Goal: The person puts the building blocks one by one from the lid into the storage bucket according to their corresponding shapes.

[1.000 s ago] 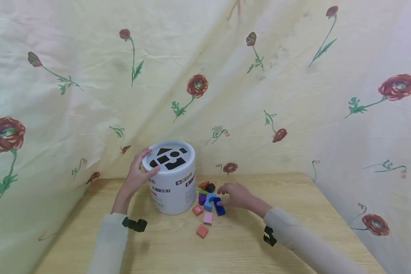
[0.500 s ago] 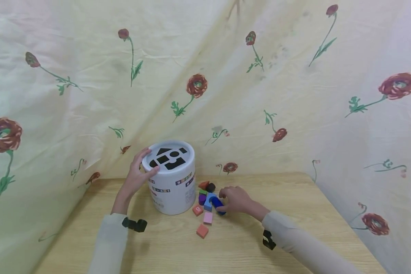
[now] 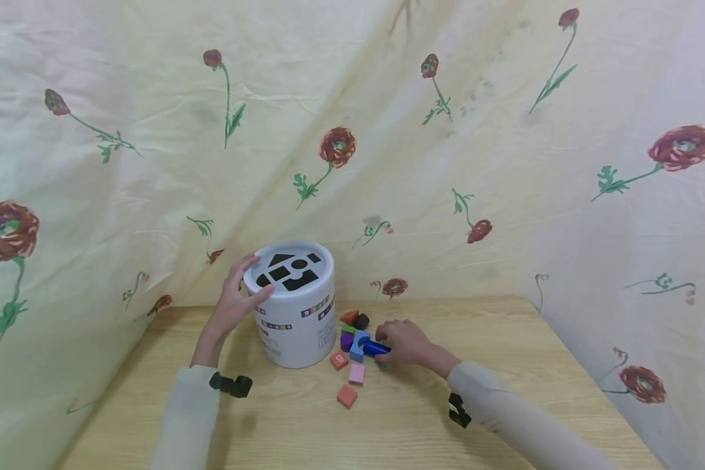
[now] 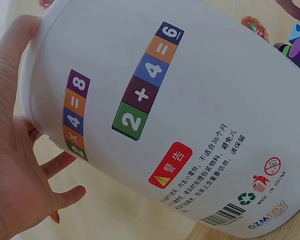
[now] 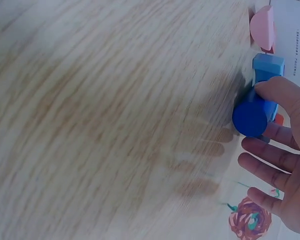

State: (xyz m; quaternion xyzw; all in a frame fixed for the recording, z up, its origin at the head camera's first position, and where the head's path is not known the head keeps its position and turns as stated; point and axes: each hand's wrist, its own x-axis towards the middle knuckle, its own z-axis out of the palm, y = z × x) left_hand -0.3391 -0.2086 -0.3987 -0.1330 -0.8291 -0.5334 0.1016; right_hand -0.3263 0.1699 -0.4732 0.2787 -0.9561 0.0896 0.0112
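Note:
My left hand (image 3: pixel 232 307) holds the white shape-sorter bucket (image 3: pixel 296 336) by its top rim. In the left wrist view, the thumb lies along one side of the rim and the fingers reach round the other. Dark cut-outs of several shapes mark the bucket's lid (image 3: pixel 290 253). To the bucket's right, my right hand (image 3: pixel 410 343) pinches a dark blue cylinder block (image 5: pixel 250 119) between thumb and index finger, the other fingers spread apart. The cylinder's far end is close against a light blue arch block (image 3: pixel 357 356). The index fingertip is partly hidden behind the cylinder.
Around the arch lie a purple block (image 3: pixel 346 342), a green block (image 3: pixel 348 330), an orange-red wedge (image 3: pixel 349 317) and a black block (image 3: pixel 361 321). Nearer are a red numbered block (image 3: pixel 339 360), a pink block (image 3: pixel 356 374) and a red square block (image 3: pixel 347 396). A flowered cloth (image 3: pixel 388 163) hangs behind the table.
The dark blue cylinder has swung from slanting down beside the arch to nearly sideways. My right hand has come to grip it. The left hand and bucket have stayed put.

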